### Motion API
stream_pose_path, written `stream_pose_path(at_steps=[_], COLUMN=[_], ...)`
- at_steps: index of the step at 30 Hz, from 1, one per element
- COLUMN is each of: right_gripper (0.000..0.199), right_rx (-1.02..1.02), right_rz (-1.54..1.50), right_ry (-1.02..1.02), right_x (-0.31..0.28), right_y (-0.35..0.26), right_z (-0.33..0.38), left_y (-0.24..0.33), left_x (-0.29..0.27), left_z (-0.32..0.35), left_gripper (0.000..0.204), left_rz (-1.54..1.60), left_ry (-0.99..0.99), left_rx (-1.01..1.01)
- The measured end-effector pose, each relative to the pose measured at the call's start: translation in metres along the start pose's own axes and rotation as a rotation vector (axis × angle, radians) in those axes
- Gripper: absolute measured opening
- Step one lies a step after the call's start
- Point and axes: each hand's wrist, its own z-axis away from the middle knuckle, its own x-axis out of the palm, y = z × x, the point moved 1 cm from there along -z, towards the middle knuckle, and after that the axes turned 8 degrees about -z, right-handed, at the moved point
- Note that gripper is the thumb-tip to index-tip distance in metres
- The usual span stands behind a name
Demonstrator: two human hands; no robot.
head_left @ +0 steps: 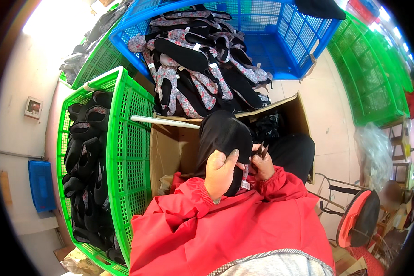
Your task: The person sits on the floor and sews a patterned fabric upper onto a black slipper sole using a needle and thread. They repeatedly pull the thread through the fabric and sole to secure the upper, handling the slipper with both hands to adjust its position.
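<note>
Pale tiled floor (328, 101) and a light wall (21, 126) frame a cramped work corner, with an open cardboard box (170, 149) in front of the seated person, whose knees reach over it. Immediately left of the box stands a green crate (129, 133) packed with black slippers (85, 158); beyond the box, a blue crate (264, 50) holds a loose heap of floral-lined slippers (207, 85), part of which spills toward the box's far edge. Both crates probably sit so near the box to be within arm's reach of the seat. A white rod (165, 121) lies across the box's left part, and a black plastic bag (267, 126) is inside it, toward the right.

On the box's near side, the left hand (219, 174) grips a black slipper (236, 181) over the lap, thumb on top, seemingly so that the legs steady it and its edge faces the other hand. A white tag (245, 185) hangs from its floral part. The right hand (261, 166) is closed around small dark snips (262, 151), its fingers beside the slipper; this hold likely keeps the blades close to the edge. Whether the blades touch the fabric, I cannot tell.

To the right of the box stands a stool (361, 218) with a red-and-black seat.
</note>
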Motion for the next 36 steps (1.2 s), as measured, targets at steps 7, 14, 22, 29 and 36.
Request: stream_pose_path(at_steps=[7,14,22,29,36], right_gripper=[0.031,0.023,0.024,0.021,0.02], right_rx=[0.166,0.294,-0.026,-0.182,0.004], right_rz=[-0.052,0.029,0.563,0.935,0.786], right_ry=[0.037,0.061,0.235,0.345,0.368], right_x=[-0.007,-0.015,-0.004,-0.008,-0.004], right_y=[0.014,0.016,0.02,0.025,0.025], right_z=[0.001,-0.005,-0.006,0.0,0.0], left_y=[-0.025,-0.052,-0.062,-0.054,-0.055], left_x=[-0.003,-0.022,-0.045,-0.042,-0.036], left_z=[-0.016,-0.029,-0.043,-0.036,-0.031], left_gripper=[0.015,0.012,0.015,0.036,0.043], left_rz=[-0.261,-0.261,0.179,0.221,0.11], left_ry=[0.216,0.272,0.125,0.117,0.114], left_rx=[0.104,-0.022,-0.144,-0.121,-0.053])
